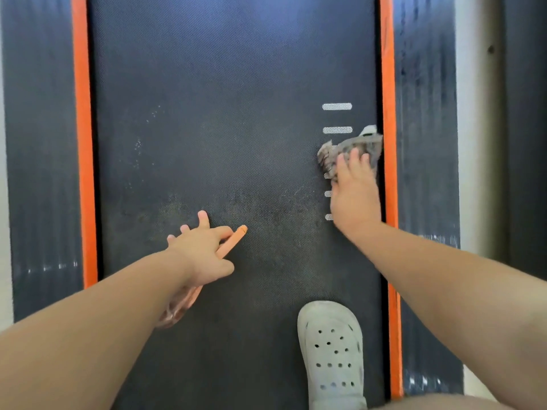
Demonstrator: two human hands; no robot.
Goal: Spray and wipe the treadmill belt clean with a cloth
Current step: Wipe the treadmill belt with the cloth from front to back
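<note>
The dark treadmill belt [231, 113] fills the view between two orange side strips, with pale dusty smears across its middle. My right hand [355, 196] presses a crumpled grey-brown cloth [352, 149] flat against the belt at its right edge, fingers laid over the cloth. My left hand [201, 250] rests low on the belt left of centre and holds an orange spray bottle [233, 239]. The bottle's neck pokes out past my index finger, and its translucent body shows under my wrist.
My foot in a pale grey perforated clog [333, 350] stands on the belt at the bottom right. Short white dash marks [336, 106] run along the belt's right side. Dark ribbed side rails [41, 143] flank the orange strips [84, 173].
</note>
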